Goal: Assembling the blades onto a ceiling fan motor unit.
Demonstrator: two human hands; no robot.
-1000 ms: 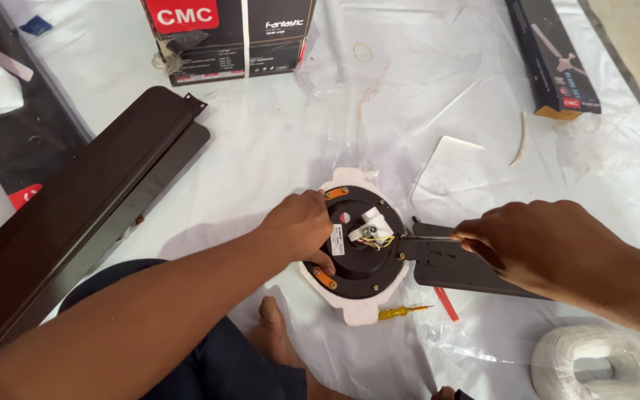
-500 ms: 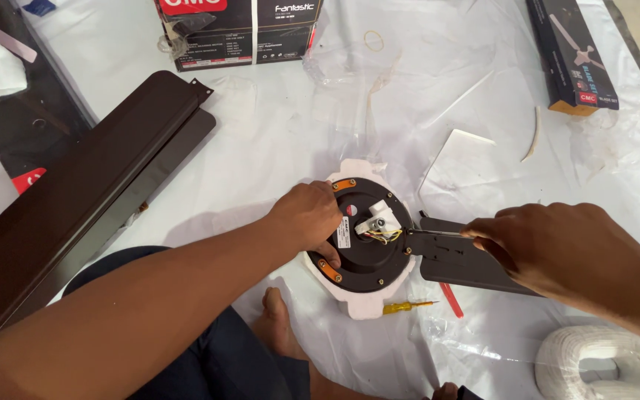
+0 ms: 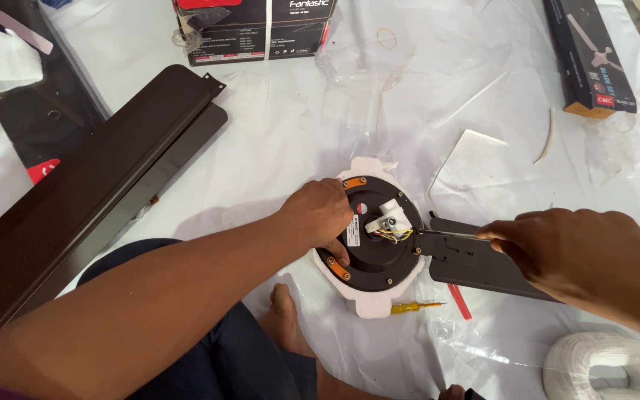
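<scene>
A home floor is serving as a workspace: a white sheet (image 3: 275,141) is covering it, with cardboard boxes (image 3: 257,30) and fan blades (image 3: 90,185) lying around the fan motor (image 3: 372,241).

motor (image 3: 373,241) left edge: covered by left hand (image 3: 321,213)
tool handle: buried inside right hand (image 3: 568,248)
wire coil (image 3: 607,368), right of motor: cut off by frame

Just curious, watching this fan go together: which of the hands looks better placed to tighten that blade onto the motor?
Probably the right hand: it holds the screwdriver at the blade, while the left hand rests on the motor.
</scene>
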